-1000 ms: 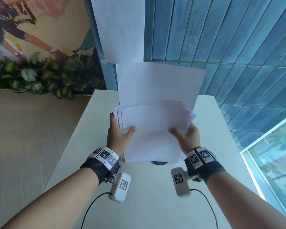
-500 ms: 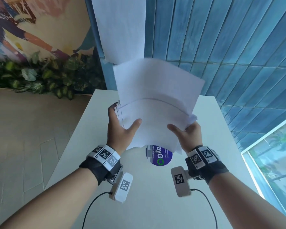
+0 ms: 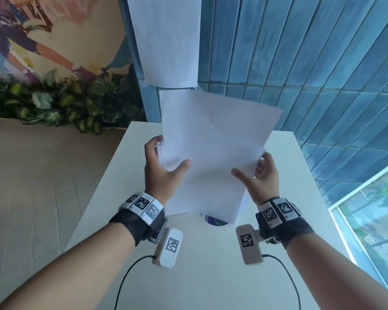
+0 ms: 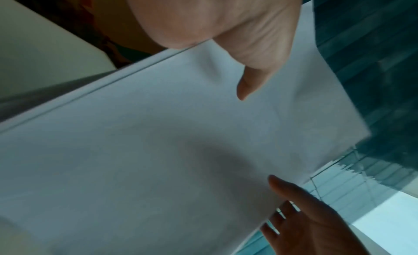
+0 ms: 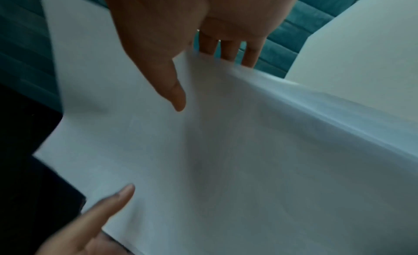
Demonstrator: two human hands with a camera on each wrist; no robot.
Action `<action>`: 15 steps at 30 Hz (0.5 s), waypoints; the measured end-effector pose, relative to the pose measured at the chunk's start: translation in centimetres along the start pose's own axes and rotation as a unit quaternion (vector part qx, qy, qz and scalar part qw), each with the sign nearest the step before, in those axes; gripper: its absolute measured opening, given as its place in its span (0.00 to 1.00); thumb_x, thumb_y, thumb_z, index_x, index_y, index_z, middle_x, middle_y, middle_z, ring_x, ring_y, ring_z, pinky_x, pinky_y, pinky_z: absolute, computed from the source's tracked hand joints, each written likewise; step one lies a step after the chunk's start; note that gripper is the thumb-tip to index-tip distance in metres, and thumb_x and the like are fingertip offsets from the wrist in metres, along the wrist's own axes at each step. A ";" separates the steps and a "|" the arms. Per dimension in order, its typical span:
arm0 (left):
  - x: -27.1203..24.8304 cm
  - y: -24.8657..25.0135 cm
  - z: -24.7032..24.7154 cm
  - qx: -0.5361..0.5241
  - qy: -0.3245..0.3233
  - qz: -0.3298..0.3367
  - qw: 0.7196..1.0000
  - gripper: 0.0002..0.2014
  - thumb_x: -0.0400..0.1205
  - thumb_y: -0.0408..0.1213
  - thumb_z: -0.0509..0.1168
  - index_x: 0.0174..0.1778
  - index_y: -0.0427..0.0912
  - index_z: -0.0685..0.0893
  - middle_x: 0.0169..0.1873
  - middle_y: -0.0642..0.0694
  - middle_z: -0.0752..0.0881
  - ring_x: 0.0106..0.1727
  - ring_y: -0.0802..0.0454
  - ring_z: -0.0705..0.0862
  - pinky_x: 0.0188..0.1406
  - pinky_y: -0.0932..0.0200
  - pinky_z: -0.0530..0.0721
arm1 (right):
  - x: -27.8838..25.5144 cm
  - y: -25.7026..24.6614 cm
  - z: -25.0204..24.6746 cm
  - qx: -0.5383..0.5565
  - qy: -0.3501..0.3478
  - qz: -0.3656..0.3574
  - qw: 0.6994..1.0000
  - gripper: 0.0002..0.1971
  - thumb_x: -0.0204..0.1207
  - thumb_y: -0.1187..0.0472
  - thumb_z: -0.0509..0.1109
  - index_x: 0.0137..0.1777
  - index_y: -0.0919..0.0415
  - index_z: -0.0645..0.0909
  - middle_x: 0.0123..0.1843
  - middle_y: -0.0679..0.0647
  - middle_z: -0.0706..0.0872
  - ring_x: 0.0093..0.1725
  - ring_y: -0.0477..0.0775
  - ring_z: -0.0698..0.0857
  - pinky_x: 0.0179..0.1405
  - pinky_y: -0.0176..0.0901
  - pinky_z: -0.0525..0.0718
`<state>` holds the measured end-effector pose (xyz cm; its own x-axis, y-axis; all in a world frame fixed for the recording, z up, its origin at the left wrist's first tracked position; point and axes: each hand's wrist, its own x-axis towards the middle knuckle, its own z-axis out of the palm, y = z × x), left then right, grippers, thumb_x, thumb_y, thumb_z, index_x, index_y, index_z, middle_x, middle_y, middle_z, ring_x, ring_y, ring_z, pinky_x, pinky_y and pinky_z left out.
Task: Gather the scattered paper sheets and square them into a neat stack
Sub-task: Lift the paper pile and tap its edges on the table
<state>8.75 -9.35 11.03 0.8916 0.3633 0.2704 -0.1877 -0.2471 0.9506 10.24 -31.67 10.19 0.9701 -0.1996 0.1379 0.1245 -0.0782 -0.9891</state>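
1. Head view: my left hand [image 3: 160, 168] grips the paper stack [image 3: 211, 157] at its left edge, thumb on top, fingers hidden behind.
2. My right hand [image 3: 261, 175] sits at the right edge with loose, spread fingers, not clamping.
3. Both wrist views are blurred.
4. The stack stands above the white table [image 3: 211, 265], covering most of a purple sticker [image 3: 215, 221].

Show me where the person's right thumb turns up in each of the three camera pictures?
Head view: right of centre, the right thumb lies on the white paper sheets.
Left wrist view: bottom right, at the sheets' edge.
Right wrist view: upper middle, pointing down.
Shared landmark: the blue tiled wall.
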 end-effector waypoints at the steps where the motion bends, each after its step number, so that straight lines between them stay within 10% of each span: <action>1: -0.2 -0.7 -0.2 -0.005 -0.002 -0.025 1.000 0.38 0.66 0.32 0.81 0.66 0.55 0.67 0.62 0.51 0.82 0.62 0.53 0.84 0.66 0.49 0.82 | -0.1 0.3 -0.1 0.005 -0.007 0.013 1.000 0.29 0.61 0.73 0.80 0.61 0.59 0.74 0.51 0.51 0.87 0.48 0.47 0.89 0.45 0.34 0.87; 6: -1.3 -3.1 -0.3 -0.014 -0.045 -0.120 0.992 0.30 0.65 0.30 0.79 0.58 0.54 0.73 0.52 0.51 0.88 0.54 0.51 0.89 0.61 0.44 0.86 | -0.7 1.2 -0.1 -0.030 -0.062 0.039 0.997 0.22 0.62 0.74 0.79 0.54 0.60 0.78 0.46 0.48 0.88 0.38 0.35 0.88 0.37 0.30 0.85; 9: -1.5 -3.5 0.0 0.017 -0.056 -0.106 0.993 0.23 0.71 0.28 0.78 0.50 0.54 0.75 0.50 0.53 0.87 0.55 0.49 0.87 0.62 0.48 0.84 | -1.1 1.9 0.5 -0.060 -0.070 0.055 0.994 0.13 0.65 0.73 0.76 0.46 0.58 0.82 0.40 0.48 0.88 0.37 0.45 0.87 0.38 0.38 0.83; 15: -0.9 -3.7 -1.4 -0.057 -0.055 -0.148 0.986 0.31 0.61 0.29 0.81 0.55 0.56 0.78 0.53 0.48 0.90 0.53 0.49 0.90 0.56 0.48 0.87 | -0.9 2.1 0.4 -0.002 -0.062 0.079 0.995 0.17 0.63 0.74 0.78 0.49 0.58 0.82 0.44 0.48 0.90 0.37 0.40 0.89 0.35 0.32 0.86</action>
<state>8.06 -7.54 7.43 0.9521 0.3040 -0.0334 0.0478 -0.0399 0.9981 9.75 -31.31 7.94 0.9959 -0.0869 -0.0266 -0.0318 -0.0586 -0.9978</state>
